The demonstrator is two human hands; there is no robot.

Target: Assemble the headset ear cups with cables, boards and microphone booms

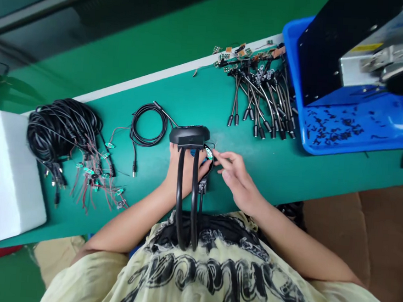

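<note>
Nearest my camera is a pale yellow shirt (213,280) with black print. Past it, the left hand (186,173) closes around a matte black plastic housing (189,135) with two long looped black cables (177,204), held over the green-topped bench (178,89). The right hand (237,181) has its curled fingertips (218,156) at a small green circuit board (208,153) beside the housing, though I can't tell whether they grip it.

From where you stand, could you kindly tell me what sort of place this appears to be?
Probably an electronics assembly line: a green workbench mat holds bundled black cables and small green circuit boards with red wires, beside a blue tray under a metal machine.
</note>
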